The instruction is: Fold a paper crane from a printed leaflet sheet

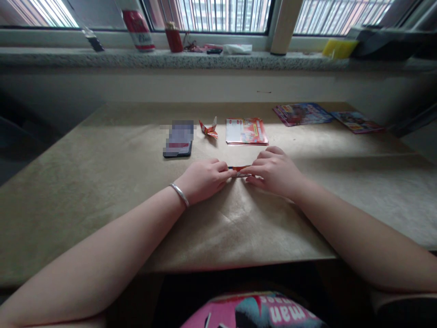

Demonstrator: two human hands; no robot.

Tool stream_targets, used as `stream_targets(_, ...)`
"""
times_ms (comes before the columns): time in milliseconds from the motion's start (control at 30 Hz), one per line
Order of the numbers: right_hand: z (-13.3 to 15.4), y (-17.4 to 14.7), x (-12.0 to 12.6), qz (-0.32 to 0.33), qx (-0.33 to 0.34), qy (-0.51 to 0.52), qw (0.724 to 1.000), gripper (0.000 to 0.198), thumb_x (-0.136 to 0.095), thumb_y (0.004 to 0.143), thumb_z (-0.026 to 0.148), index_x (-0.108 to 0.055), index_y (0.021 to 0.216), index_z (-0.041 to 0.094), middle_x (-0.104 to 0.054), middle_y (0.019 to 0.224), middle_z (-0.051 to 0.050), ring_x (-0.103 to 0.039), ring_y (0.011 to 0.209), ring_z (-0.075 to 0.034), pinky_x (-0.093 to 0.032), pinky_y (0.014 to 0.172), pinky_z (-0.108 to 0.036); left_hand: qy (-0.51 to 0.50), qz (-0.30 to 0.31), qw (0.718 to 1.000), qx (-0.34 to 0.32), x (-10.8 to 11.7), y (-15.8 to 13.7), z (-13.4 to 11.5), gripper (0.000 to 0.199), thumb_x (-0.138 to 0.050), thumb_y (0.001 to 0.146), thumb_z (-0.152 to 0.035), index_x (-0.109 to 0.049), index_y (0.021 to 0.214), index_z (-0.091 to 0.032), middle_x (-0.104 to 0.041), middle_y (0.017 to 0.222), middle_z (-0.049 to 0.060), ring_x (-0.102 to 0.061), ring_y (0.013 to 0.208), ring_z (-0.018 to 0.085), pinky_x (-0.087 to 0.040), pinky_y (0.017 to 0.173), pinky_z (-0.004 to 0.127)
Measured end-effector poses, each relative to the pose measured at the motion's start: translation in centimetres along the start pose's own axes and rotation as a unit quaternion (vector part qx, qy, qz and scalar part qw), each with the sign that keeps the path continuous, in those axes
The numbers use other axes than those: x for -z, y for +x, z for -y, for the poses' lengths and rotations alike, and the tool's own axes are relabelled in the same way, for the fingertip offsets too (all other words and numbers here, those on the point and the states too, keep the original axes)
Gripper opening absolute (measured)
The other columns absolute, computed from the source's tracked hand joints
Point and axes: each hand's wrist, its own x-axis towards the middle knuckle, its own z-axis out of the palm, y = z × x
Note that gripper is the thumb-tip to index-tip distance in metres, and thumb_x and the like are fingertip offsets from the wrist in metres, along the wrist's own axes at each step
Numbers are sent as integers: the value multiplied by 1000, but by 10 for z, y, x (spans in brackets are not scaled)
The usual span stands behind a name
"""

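Observation:
Between my two hands lies a small folded piece of printed paper (240, 169), narrow and showing orange, dark and white; most of it is hidden under my fingers. My left hand (205, 179), with a silver bangle on its wrist, is closed on the paper's left end. At the right end, the fingers of my right hand (277, 170) pinch and press the paper against the table. Just beyond the hands sits a stack of red and white printed sheets (247, 131). To its left stands a folded red paper crane (209, 129).
A phone (179, 139) with a blurred screen lies left of the crane. Colourful booklets (303, 113) rest at the far right of the table (85, 182). On the stone windowsill (205, 61) stand a red can (138, 29), a red lighter-like object (174, 37) and a yellow item (339, 48).

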Motion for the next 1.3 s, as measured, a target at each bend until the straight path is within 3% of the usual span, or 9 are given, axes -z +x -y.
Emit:
stream_targets(200, 6, 6, -12, -19, -22, 22, 999, 23, -55, 91, 36, -76, 86, 26, -73, 87, -2, -52, 90, -23, -31, 86, -38, 4, -6, 1000, 27, -3, 5, -9, 23, -49, 93, -24, -69, 105, -22, -67, 97, 5, -61, 79, 17, -46, 64, 28)
stream_targets(333, 6, 10, -17, -11, -43, 69, 997, 20, -56, 89, 30, -74, 87, 21, -73, 91, -5, -54, 93, -23, -35, 83, -35, -36, -31, 998, 43, -7, 9, -10, 23, -48, 94, -23, -69, 103, -20, -68, 111, 6, -64, 92, 19, -49, 78, 32)
stream_targets(433, 6, 12, -18, 1, -42, 86, 995, 19, -55, 89, 26, -73, 86, 20, -72, 87, -5, -55, 92, -23, -36, 82, -34, -70, -16, 996, 47, -9, 12, -9, 22, -48, 94, -22, -68, 102, -18, -71, 104, 6, -64, 96, 20, -48, 86, 35)
stream_targets(633, 9, 11, -16, -12, -82, 61, 995, 18, -58, 88, 33, -72, 91, 22, -73, 85, -5, -55, 90, -23, -33, 82, -37, -114, -22, 991, 70, -15, 15, -7, 19, -51, 92, -20, -68, 99, -14, -70, 93, 7, -62, 89, 19, -49, 83, 32)
stream_targets(933, 7, 13, -15, -17, -47, 46, 998, 25, -54, 89, 31, -76, 83, 23, -73, 90, -4, -52, 88, -23, -34, 79, -37, -115, -21, 989, 95, -13, 17, -10, 20, -51, 94, -25, -69, 92, -16, -71, 91, 8, -64, 87, 20, -49, 81, 33)
stream_targets(1067, 6, 17, -16, -10, -46, 73, 996, 25, -52, 89, 25, -76, 83, 21, -73, 85, -5, -55, 85, -22, -37, 76, -34, -133, -35, 979, 147, -14, 18, -12, 14, -52, 92, -23, -62, 97, -15, -71, 87, 7, -65, 84, 20, -49, 74, 30)
stream_targets(1167, 5, 19, -18, -18, -73, 79, 994, 23, -54, 86, 24, -76, 84, 21, -73, 80, -4, -56, 84, -22, -37, 79, -35, -178, -52, 962, 200, -17, 19, -11, 16, -51, 93, -23, -59, 104, -16, -72, 86, 5, -65, 79, 17, -48, 70, 27)
stream_targets(1300, 1, 20, -26, -47, -129, 116, 984, 18, -58, 82, 25, -77, 82, 22, -73, 76, -3, -58, 78, -20, -38, 80, -34, -185, -46, 956, 222, -21, 22, -5, 15, -52, 91, -23, -65, 94, -17, -69, 81, 4, -63, 74, 16, -47, 68, 27)
